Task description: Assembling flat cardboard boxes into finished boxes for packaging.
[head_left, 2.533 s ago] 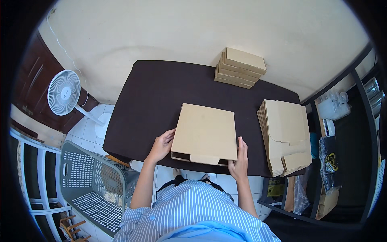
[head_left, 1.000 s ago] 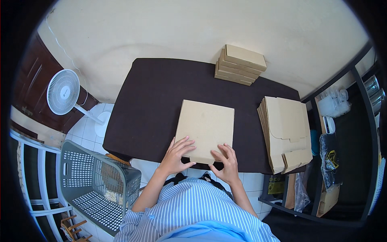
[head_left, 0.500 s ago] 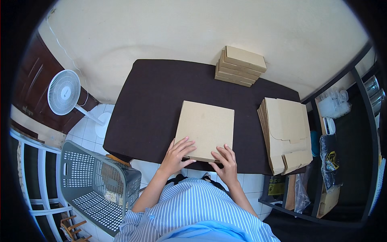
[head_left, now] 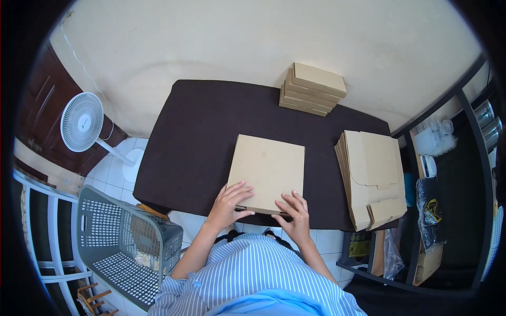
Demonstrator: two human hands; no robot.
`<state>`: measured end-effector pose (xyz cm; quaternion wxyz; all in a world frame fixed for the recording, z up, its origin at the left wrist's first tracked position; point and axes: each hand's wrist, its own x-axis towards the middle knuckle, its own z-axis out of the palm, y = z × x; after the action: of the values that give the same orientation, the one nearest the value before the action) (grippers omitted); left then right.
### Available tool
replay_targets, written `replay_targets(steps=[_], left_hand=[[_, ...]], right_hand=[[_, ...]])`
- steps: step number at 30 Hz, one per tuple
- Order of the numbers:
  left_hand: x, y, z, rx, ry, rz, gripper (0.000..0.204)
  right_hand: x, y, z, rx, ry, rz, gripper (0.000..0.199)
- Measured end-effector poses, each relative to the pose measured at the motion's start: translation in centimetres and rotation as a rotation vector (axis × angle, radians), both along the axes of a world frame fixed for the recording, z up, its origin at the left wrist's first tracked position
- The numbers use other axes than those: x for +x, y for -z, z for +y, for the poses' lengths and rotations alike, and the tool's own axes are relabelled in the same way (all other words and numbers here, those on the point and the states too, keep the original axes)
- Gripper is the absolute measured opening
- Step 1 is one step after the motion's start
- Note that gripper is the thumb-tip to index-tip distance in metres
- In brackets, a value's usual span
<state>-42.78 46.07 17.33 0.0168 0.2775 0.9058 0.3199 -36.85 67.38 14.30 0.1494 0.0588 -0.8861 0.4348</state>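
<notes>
A flat, closed cardboard box (head_left: pixel 268 171) lies on the dark table (head_left: pixel 195 131), close to its near edge. My left hand (head_left: pixel 230 204) grips the box's near left corner, fingers spread over the lid and thumb against the front side. At the near right corner, my right hand (head_left: pixel 294 213) holds it the same way, thumb low on the front. The undersides of both hands are hidden.
Several closed cardboard boxes (head_left: pixel 314 89) are stacked at the far side by the wall. Flat unfolded cartons (head_left: pixel 371 174) lie in a pile on the right, beside a dark metal shelf (head_left: pixel 416 210). On the left stand a white fan (head_left: pixel 83 122) and a grey plastic basket (head_left: pixel 126 231).
The whole view has shifted very slightly. Both hands stay at the box's near corners, and the box keeps its place on the table.
</notes>
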Motion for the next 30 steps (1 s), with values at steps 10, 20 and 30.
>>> replay_targets(steps=[10,20,30], left_hand=[[0.0,-0.3,0.3,0.097,-0.027,-0.046,0.040],[-0.7,-0.3,-0.1,0.099,-0.016,-0.024,0.038],[-1.1,-0.1,-0.2,0.120,-0.009,-0.024,0.034]], right_hand=[[-0.1,0.2,-0.1,-0.106,0.010,-0.019,0.035],[-0.9,0.4,0.0,-0.153,0.019,0.039,0.029],[-0.9,1.1,-0.1,-0.159,0.026,0.041,0.023]])
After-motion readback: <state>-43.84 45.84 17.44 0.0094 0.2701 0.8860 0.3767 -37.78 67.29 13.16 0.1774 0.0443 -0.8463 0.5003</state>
